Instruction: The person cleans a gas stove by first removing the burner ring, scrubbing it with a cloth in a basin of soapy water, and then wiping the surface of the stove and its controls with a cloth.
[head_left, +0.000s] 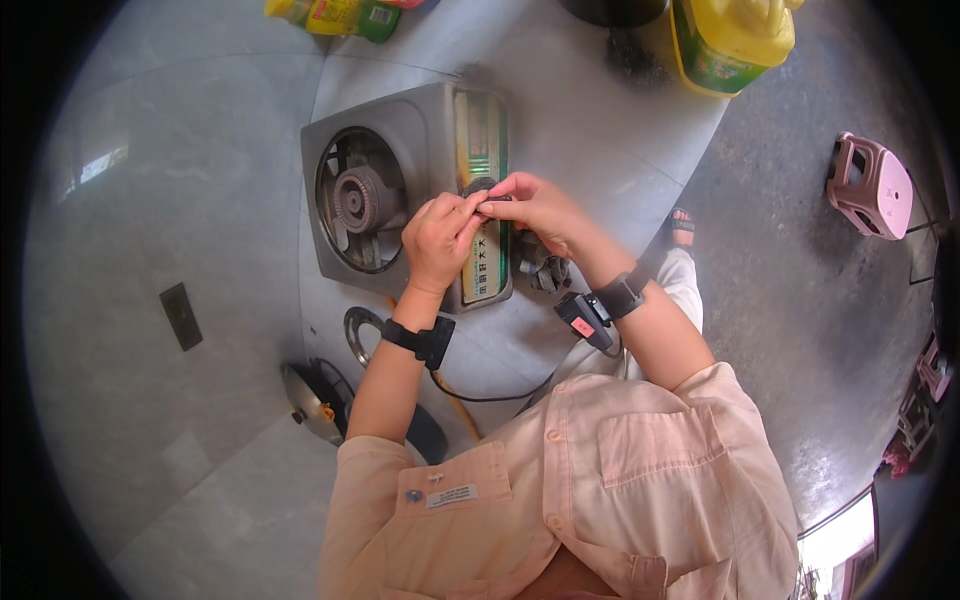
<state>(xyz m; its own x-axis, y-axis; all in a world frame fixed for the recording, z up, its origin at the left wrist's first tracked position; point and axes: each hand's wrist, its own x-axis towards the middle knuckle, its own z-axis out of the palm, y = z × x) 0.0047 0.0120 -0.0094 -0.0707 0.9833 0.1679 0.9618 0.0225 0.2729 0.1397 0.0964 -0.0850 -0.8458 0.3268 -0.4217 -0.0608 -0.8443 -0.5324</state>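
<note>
A grey single-burner gas stove (431, 112) rests on the grey tiled counter, its burner (354, 200) bare inside the round opening. My left hand (439, 236) and my right hand (536, 214) meet over its printed front panel (480, 274). Between their fingertips they pinch a small dark piece (498, 199), mostly covered by the fingers; I cannot tell what it is. Just behind the fingertips a dark round part, perhaps the control knob (480, 184), shows on the panel. A crumpled grey cloth (551, 271) lies below my right hand.
A metal ring (358, 330) and a lidded pan (319, 409) lie left of my left forearm. An orange hose (459, 409) runs under it. A yellow jug (731, 45) and a yellow-green bottle (352, 19) stand farther back. A pink stool (874, 187) is on the floor.
</note>
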